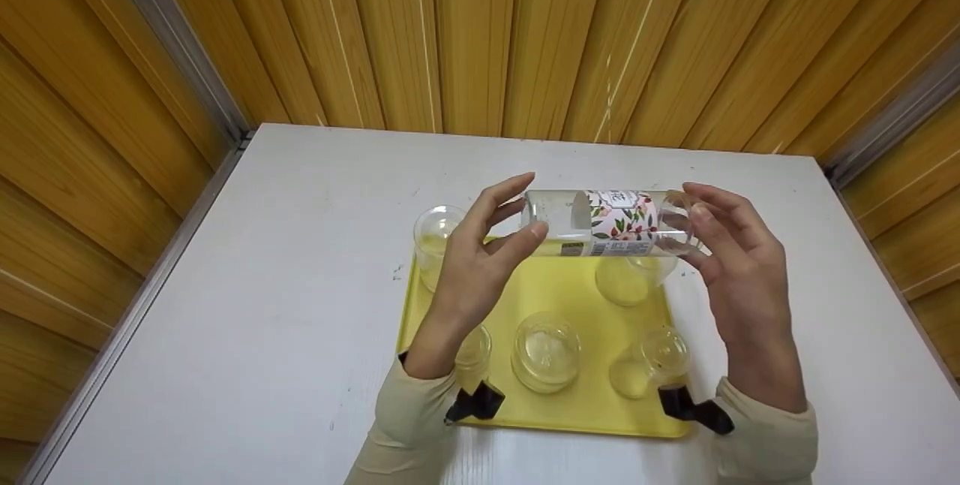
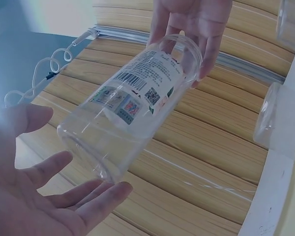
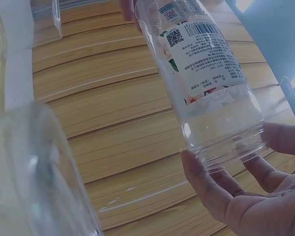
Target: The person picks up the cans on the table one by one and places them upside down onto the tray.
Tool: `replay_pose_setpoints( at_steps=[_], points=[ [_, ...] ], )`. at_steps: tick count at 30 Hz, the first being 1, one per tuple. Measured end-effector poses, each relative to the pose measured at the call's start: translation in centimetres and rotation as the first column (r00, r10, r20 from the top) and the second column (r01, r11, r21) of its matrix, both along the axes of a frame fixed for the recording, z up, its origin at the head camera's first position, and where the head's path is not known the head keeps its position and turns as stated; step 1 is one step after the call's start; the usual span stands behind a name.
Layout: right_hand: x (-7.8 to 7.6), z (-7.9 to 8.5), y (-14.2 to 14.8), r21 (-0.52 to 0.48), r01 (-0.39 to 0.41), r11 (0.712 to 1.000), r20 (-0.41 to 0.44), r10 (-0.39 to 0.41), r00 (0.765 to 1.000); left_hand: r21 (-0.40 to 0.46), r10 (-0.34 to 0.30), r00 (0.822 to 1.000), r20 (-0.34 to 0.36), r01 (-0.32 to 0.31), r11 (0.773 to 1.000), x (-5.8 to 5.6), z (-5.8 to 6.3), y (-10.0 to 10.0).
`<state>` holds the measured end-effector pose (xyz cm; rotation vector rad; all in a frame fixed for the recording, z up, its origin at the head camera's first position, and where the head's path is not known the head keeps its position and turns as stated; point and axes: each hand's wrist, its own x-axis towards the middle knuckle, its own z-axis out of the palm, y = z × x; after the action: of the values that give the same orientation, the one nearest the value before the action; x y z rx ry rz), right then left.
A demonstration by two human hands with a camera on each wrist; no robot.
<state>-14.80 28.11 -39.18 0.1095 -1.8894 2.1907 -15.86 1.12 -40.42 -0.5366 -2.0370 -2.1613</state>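
A clear, empty plastic jar with a floral label is held lying sideways above the tray. My right hand grips it around the ringed end, thumb and fingertips on the rim in the right wrist view. At the flat base is my left hand, its fingers spread. In the left wrist view the left fingertips are right at the base edge, while the thumb stands apart from it. The label's barcode side faces the wrist cameras.
Below lies a yellow tray on a white table. Several clear jars stand on it, including a middle one, a right front one and a left rear one. Wood-look panels rise behind the table.
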Motion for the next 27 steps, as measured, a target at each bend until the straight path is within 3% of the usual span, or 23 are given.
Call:
replay_pose_setpoints(
  at_steps=[9,27],
  points=[
    [0.04,0.06,-0.28,0.015,-0.004,1.0,0.004,0.004,1.0,-0.016,0.003,0.999,0.038,-0.002,1.0,-0.13,-0.19,0.12],
    [0.07,-0.09,-0.15,0.027,-0.046,0.999,0.007,0.046,0.999,0.003,0.025,1.0,-0.004,-0.025,1.0,-0.31,-0.51,0.07]
  ],
)
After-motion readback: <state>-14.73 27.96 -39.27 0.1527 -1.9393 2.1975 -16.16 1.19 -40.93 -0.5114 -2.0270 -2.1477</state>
